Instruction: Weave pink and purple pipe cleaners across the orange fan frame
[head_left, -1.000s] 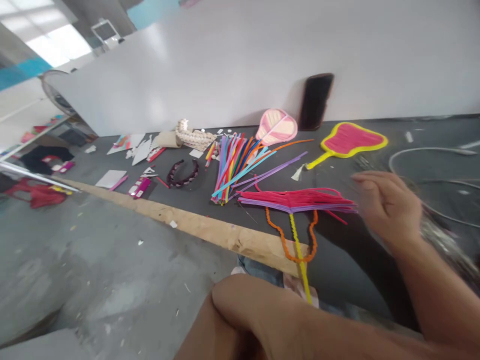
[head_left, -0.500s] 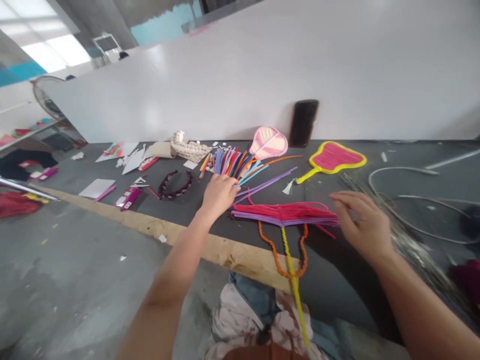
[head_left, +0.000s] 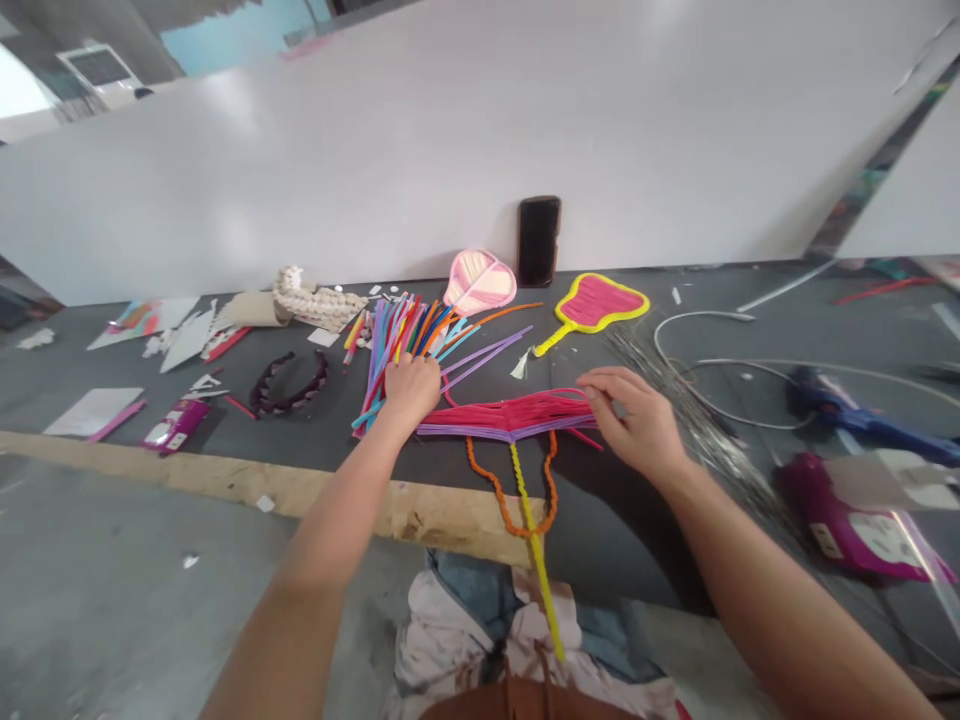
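Observation:
My left hand (head_left: 412, 393) rests with curled fingers on the near side of a pile of many-coloured pipe cleaners (head_left: 401, 325); its fingertips are partly hidden. At the right end of a red and purple pipe cleaner bundle (head_left: 506, 415), the thumb and fingers of my right hand (head_left: 630, 415) close on a red strand. This bundle is spread sideways, joined at its middle to a twisted yellow stem (head_left: 536, 560) that runs down over the table edge. An orange twisted loop (head_left: 499, 495) hangs below the bundle and crosses the stem.
Behind lie a pink-and-yellow fan shape (head_left: 604, 303), a pale pink one (head_left: 480, 283) and a phone (head_left: 538, 240) leaning on the white partition. A dark braided headband (head_left: 289, 388) sits left. Loose wires (head_left: 697, 425), a blue tool (head_left: 862, 410) and a magenta box (head_left: 847, 520) are right.
The view has swung to the right, showing the blue tool and magenta box. My left hand has shifted left over the pile, and my right fingers have come to the red strand's end.

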